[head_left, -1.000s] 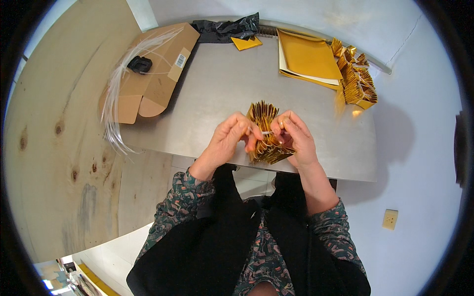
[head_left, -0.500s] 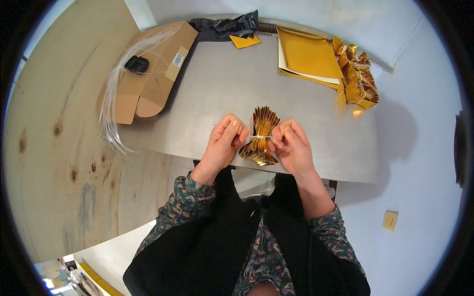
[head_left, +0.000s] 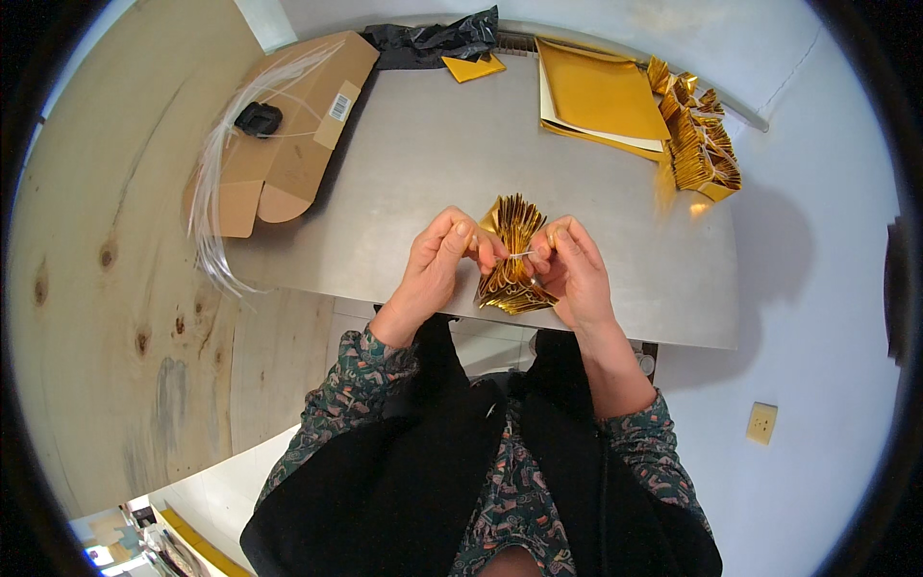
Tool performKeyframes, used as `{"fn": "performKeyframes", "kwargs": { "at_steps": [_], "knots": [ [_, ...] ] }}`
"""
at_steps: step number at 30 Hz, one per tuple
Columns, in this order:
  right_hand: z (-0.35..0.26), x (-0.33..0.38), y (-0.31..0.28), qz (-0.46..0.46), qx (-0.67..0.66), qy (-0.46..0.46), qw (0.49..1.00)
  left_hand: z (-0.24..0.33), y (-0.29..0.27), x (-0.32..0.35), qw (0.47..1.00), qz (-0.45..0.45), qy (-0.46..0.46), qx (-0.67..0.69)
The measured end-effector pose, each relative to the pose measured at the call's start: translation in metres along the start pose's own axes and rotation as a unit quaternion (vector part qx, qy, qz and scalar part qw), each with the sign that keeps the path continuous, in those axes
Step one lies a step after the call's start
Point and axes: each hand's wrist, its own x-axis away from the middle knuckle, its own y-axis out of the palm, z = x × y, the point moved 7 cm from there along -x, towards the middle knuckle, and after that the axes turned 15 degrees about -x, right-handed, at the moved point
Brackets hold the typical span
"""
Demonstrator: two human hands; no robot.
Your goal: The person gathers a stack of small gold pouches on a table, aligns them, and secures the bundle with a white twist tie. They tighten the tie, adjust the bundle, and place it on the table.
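A pleated bundle of shiny gold paper (head_left: pixel 517 293) sits at the table's near edge, pinched at its waist and fanned out at both ends. A thin white string (head_left: pixel 520 255) runs across that waist. My left hand (head_left: pixel 433 264) is closed at the bundle's left side, thumb and forefinger pinched on the string, other fingers against the folds. On the right side, my right hand (head_left: pixel 580 274) pinches the string too, and its lower fingers touch the paper. The string's ends are mostly hidden in my fingers.
A cardboard box (head_left: pixel 288 178) with loose white strings (head_left: pixel 213 192) and a black object (head_left: pixel 259 120) lies at left. Behind are a black plastic bag (head_left: pixel 433 40), a small gold piece (head_left: pixel 473 67), gold sheets (head_left: pixel 606 96) and a stack of pleated gold bundles (head_left: pixel 700 154).
Both hands have closed in on the bundle, the left one shifting right. The bundle has turned slightly and moved a little right, and less string shows beside it.
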Motion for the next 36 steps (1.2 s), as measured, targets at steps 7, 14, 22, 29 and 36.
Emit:
{"fn": "performKeyframes", "kwargs": {
  "at_steps": [7,14,22,29,36],
  "knots": [
    [0.003,0.005,0.000,-0.018,0.002,0.000,1.000,0.003,0.004,-0.002,1.000,-0.025,0.010,-0.010],
    [-0.004,0.017,0.015,-0.044,0.078,-0.028,0.996,0.044,0.008,0.002,0.969,-0.094,-0.025,-0.228],
    [-0.023,0.042,0.047,-0.109,0.306,-0.136,0.936,0.074,0.017,0.009,0.940,-0.136,-0.035,-0.312],
    [-0.029,0.050,0.061,-0.127,0.373,-0.157,0.906,0.091,0.034,0.014,0.912,-0.150,0.007,-0.381],
    [-0.055,0.068,0.065,-0.010,0.308,-0.126,0.943,0.100,0.044,0.020,0.908,-0.147,0.007,-0.393]
  ]
}}
